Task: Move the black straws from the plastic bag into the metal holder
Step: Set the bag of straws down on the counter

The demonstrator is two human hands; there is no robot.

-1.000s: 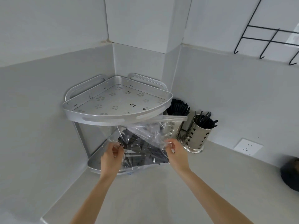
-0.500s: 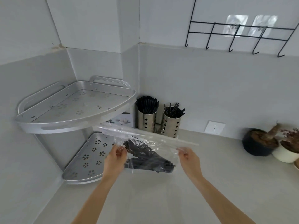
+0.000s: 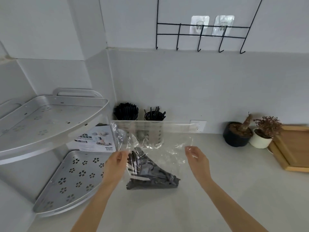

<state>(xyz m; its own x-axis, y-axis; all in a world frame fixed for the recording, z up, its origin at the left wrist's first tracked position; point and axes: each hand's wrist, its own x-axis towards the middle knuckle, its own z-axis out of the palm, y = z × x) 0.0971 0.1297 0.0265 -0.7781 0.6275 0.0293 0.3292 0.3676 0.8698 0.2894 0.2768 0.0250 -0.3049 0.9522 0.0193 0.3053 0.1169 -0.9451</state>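
Your left hand [image 3: 115,164] and right hand [image 3: 197,158] pinched the plastic bag [image 3: 155,139] by its sides; you needed its sealed mouth opened before reaching the black straws [image 3: 150,174].

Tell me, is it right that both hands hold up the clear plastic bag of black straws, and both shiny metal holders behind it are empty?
Not quite. The head view shows both metal holders, left and right, already holding black straws. The rest stands: left hand and right hand hold the clear plastic bag.
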